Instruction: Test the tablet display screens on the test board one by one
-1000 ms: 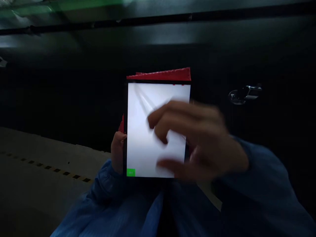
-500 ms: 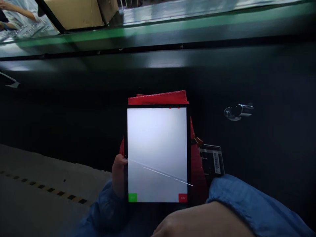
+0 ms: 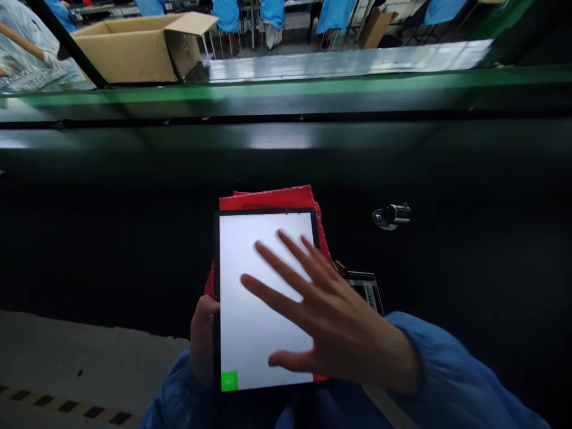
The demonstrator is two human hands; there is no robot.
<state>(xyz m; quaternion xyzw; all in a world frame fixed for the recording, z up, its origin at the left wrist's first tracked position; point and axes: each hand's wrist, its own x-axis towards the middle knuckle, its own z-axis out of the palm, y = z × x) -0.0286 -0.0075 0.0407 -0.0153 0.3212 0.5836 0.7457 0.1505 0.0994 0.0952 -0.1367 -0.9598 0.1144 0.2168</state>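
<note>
One flat, rectangular display panel with a black frame and glowing white screen [image 3: 254, 328] is occupying the lower centre of the head view, close before the person's body. Two small red marks [image 3: 286, 214] are showing near its top edge, one green square [image 3: 229, 381] at its lower left corner and one red patch [image 3: 320, 378] — partly hidden — at its lower right. The left hand [image 3: 204, 333] is grasping the panel's left side, thumb lying on the frame. The right hand [image 3: 339, 322] is holding nothing, its back turned up and five digits spreading wide over the screen; whether it is touching cannot be told. Shiny red wrapping [image 3: 268, 198] is jutting out behind the panel, and one dark part with a white barcode label [image 3: 369, 292] is showing near the right wrist. One open brown cardboard box [image 3: 129, 62] is standing at upper left.
</note>
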